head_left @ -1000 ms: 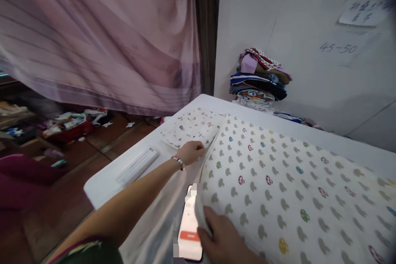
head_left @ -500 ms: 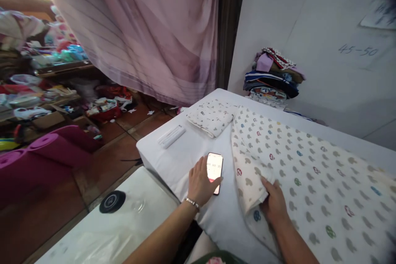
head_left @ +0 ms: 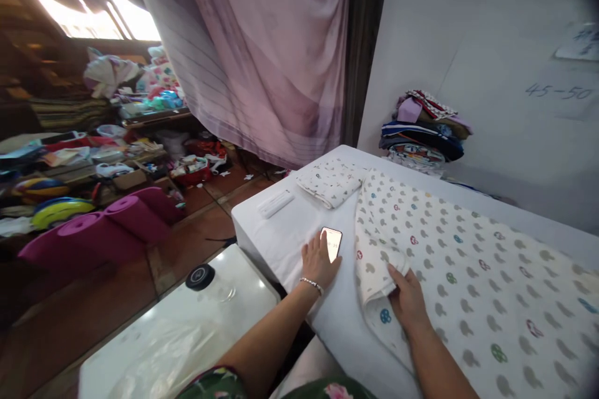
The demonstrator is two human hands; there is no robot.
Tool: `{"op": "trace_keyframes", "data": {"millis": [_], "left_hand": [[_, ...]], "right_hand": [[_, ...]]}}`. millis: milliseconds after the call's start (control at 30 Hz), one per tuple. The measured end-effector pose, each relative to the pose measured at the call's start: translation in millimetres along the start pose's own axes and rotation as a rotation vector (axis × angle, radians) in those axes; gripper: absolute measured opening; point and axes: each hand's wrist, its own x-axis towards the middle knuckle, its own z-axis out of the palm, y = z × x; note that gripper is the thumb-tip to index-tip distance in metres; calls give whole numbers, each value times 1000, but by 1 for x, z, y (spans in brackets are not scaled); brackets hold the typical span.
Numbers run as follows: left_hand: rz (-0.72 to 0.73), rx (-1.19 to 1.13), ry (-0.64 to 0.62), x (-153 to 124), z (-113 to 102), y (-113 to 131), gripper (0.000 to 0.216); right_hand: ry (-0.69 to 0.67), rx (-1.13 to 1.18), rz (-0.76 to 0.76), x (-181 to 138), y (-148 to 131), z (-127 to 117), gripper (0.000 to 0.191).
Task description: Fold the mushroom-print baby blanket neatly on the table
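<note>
My left hand [head_left: 321, 265] lies over the lower part of a smartphone [head_left: 334, 242] with a lit white screen. Its fingers are stretched out and the thumb is apart, at the phone's right side. On the right, my right hand [head_left: 408, 299] pinches the folded-over corner of a white cloth [head_left: 461, 249] printed with grey animal heads and coloured mushrooms. That cloth spreads over the right part of the white-covered table [head_left: 349, 324]. Behind the phone lies a smaller folded cloth [head_left: 330, 182] with a tiny print. A white flat packet [head_left: 276, 204] rests left of it.
A glossy white surface [head_left: 154, 330] at the lower left bears a black round lid [head_left: 200, 276] and clear plastic. Stacked clothes [head_left: 423, 131] sit against the wall. Pink curtain [head_left: 281, 62] hangs behind; rolled magenta mats [head_left: 126, 218] and clutter cover the floor at left.
The view has swung left. My left hand has shifted forward and now covers more of the phone's lower half. My right hand keeps its pinch on the cloth corner.
</note>
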Motion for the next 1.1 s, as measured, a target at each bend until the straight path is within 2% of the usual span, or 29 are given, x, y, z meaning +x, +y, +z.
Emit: {"op": "trace_keyframes", "data": {"millis": [100,267,400,567,667,733,833,933,1000,1100], "left_hand": [[-43,16,-39,0,-5,-6,73],[-88,60,-2,6,-17,-28,71],[-145,84,22,22,-32,-61,71],[-107,48,24,50,-54,-109,72],[-109,31,37,54,-64,-129,72],[-98,3,79,49,-66,-133,69],[-23,-110,190,32,-61,-126,58],[52,-325,245,16,-49,-103,46],[18,-515,177,11,-40,-81,40],[-112,-857,-36,12,-30,-48,40]], "right_hand": [[16,-11,25,2,1,-4,66],[12,-35,30,1,-1,-5,64],[14,-77,37,-1,-4,-2,62],[55,-122,46,2,-1,-4,68],[48,-124,58,5,4,-9,69],[49,-147,59,5,6,-11,68],[49,-286,1,1,4,-7,64],[16,-542,-125,-5,-5,10,60],[-38,-721,-186,-7,-12,27,58],[-195,-941,-238,-7,-17,60,54]]}}
